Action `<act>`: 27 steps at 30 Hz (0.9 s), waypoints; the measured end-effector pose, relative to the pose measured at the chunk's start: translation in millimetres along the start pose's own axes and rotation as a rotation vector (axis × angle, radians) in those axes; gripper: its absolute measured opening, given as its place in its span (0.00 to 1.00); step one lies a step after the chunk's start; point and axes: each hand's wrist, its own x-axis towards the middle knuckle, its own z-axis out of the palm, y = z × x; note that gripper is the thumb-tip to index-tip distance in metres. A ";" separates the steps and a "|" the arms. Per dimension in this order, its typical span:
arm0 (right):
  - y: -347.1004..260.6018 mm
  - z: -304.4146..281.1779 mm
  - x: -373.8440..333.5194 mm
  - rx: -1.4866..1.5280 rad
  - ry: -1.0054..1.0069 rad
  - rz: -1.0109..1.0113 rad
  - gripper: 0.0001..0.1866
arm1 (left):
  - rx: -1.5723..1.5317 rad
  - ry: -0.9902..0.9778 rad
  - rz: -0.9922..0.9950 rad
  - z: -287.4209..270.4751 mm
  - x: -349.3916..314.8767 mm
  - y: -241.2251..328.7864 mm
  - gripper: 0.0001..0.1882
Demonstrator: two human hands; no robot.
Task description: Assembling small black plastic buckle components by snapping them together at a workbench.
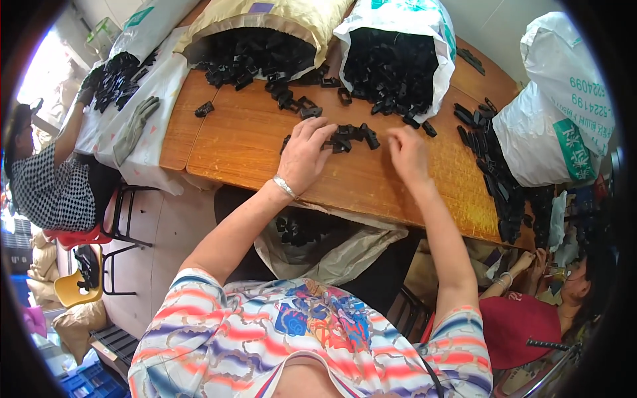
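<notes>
Several small black plastic pieces lie in a loose cluster on the wooden table, between my two hands. My left hand, a silver bracelet at its wrist, is over the table at the cluster's left side. Its fingers are bent but apart, and I see nothing held in them; the palm side is hidden. To the right of the cluster is my right hand, its fingers curled in with the tips together. Whatever those fingertips hold, if anything, does not show.
Beyond my hands, a tan sack and a white sack lie open, spilling black pieces. A white sack and dark parts line the right. Below the table edge hangs an open bag. Co-workers sit left and right.
</notes>
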 end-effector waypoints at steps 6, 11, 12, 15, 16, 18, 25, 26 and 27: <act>39.4 -3.6 30.8 -0.376 -0.018 0.194 0.10 | 0.032 0.045 0.042 -5.2 -8.4 -3.5 0.17; 47.5 -3.4 30.6 -0.448 -0.073 0.278 0.11 | 0.106 -0.079 0.042 13.4 -0.2 -4.9 0.07; 41.8 -5.5 30.4 -0.450 -0.073 0.280 0.11 | 0.117 -0.122 0.017 12.3 -0.4 -2.3 0.06; 29.5 -10.4 15.1 -0.119 -0.180 0.402 0.15 | 0.030 -0.203 -0.021 7.9 -6.5 11.0 0.08; 15.3 -8.6 9.1 -0.051 -0.201 0.439 0.15 | 0.034 -0.203 -0.025 7.0 -8.5 11.3 0.08; -17.3 -7.4 -9.0 0.004 -0.224 0.428 0.15 | -0.001 -0.256 -0.001 6.1 -11.6 13.3 0.13; -47.5 -4.8 -44.0 0.012 -0.183 0.339 0.16 | -0.080 -0.181 0.005 -0.1 -20.4 14.0 0.19; -48.1 -4.4 -46.6 0.057 -0.185 0.322 0.15 | -0.082 -0.180 0.003 -0.2 -21.5 11.9 0.19; -54.7 -4.6 -45.9 0.106 -0.190 0.301 0.14 | -0.046 -0.182 -0.016 -0.9 -24.2 8.2 0.17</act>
